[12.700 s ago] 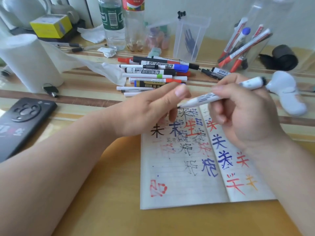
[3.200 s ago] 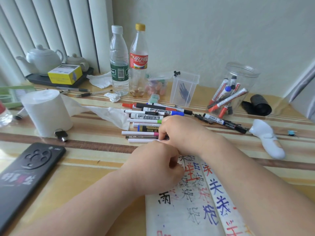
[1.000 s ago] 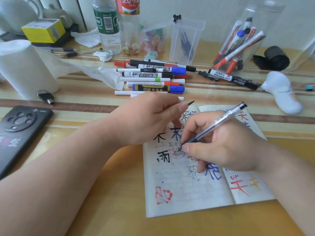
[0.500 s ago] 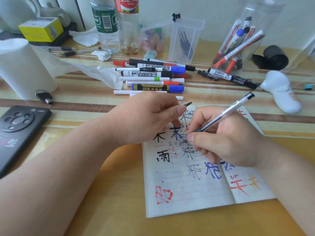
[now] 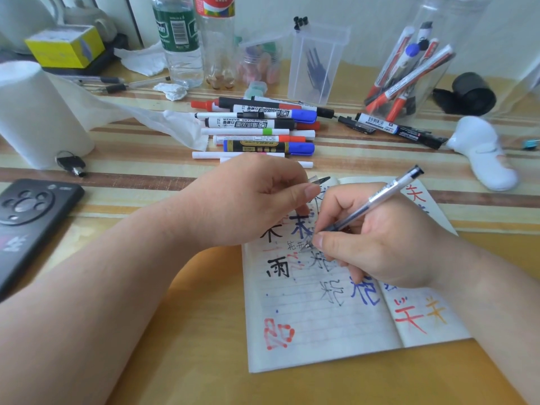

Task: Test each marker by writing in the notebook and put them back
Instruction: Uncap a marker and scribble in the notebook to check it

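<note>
A person's right hand (image 5: 388, 244) grasps a clear-barrelled gel pen (image 5: 380, 197) in a writing grip. The thumb and forefinger are curled round its lower end and the nib is down on the left page of an open notebook (image 5: 315, 331), just ahead of the fingertips (image 5: 320, 239). The left hand (image 5: 242, 200) rests on the page's upper corner, its thumb and forefinger pinching what looks like the pen cap (image 5: 320, 180), whose dark clip pokes out beyond them.

Both pages already carry many characters in black, blue, red and orange, under and below the right fingers, so the testing appears well advanced. The pen in hand is mid-test, and its capping and return are not yet done.

Beyond the left knuckles lies a heap of loose markers (image 5: 263, 124) on the striped table (image 5: 190, 346), the nearest a blue-capped one with a black-and-gold barrel (image 5: 263, 147). Further off, past the right hand's pen end, a clear jar (image 5: 464, 33) holds several red, blue and black markers standing at a slant, probably those finished with. Two dark-ended markers (image 5: 400, 131) lie between the heap and the jar. Which of the loose ones have been tried cannot be told. If most have not, a good share of the work remains.
</note>
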The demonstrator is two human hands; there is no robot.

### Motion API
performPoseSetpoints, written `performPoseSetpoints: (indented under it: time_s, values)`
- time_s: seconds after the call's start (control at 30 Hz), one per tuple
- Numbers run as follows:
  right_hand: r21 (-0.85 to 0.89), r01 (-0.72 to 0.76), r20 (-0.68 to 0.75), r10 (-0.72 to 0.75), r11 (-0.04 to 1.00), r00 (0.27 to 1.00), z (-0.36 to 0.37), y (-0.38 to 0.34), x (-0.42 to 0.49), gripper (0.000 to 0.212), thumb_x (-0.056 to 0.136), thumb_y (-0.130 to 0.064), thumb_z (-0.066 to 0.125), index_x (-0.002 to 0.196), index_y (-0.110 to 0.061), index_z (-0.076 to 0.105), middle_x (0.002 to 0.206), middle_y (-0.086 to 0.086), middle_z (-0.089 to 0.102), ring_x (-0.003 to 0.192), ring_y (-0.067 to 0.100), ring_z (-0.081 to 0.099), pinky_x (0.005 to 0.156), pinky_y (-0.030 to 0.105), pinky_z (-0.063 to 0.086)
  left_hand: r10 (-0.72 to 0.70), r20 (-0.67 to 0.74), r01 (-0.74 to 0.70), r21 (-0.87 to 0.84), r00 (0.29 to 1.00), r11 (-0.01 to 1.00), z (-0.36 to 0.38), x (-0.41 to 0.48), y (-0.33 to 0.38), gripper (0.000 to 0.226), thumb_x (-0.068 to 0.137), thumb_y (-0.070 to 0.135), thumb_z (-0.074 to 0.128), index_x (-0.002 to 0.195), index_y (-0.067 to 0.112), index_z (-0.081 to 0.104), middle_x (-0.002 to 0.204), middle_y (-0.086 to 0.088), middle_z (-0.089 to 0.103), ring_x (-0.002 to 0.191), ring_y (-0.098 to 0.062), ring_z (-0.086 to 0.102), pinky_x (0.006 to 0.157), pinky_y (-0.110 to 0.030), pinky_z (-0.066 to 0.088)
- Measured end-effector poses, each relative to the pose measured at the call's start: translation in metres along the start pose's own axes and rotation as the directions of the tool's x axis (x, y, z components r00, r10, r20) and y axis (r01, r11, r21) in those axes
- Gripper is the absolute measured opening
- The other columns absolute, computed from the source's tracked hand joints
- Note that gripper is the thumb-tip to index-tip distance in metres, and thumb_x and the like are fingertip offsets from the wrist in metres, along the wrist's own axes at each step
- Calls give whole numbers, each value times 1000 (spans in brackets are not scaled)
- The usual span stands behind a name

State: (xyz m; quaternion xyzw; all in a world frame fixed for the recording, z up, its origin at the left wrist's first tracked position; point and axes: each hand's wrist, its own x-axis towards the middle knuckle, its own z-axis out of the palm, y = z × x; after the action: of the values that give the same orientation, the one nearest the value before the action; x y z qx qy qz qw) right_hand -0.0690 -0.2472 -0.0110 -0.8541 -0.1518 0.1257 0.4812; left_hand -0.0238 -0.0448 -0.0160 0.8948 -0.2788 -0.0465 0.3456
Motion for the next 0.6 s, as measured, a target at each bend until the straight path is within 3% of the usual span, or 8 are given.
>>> performPoseSetpoints:
  time_s: [0.17, 0.4, 0.6]
  values:
    - [58, -19, 19, 18, 998, 1000, 0, -1, 0, 13, 81, -13, 76, 73, -16, 66, 60, 7, 65, 40, 19, 56, 38, 25, 43, 7, -3, -7, -6, 1000, 1000, 0, 0, 0, 33, 98, 48, 51, 86, 26, 72, 73, 28, 65, 75, -1, 63, 66, -17, 45]
    - [-1, -31, -7, 31, 1000, 1000, 1, 0, 2, 8, 78, -19, 71, 74, -20, 64, 61, 22, 60, 39, 25, 58, 39, 30, 44, 8, -4, -8, -9, 1000, 1000, 0, -1, -1, 32, 99, 48, 53, 86, 27, 74, 76, 17, 68, 76, -4, 64, 73, -27, 50]
    - [77, -42, 9, 42, 996, 999, -2, 3, 2, 6, 74, -20, 69, 72, -18, 64, 58, 9, 63, 39, 21, 56, 37, 25, 41, 4, -1, -4, -13, 1000, 1000, 0, -1, -1, 33, 99, 48, 52, 86, 26, 74, 76, 23, 66, 76, -3, 64, 72, -24, 49]
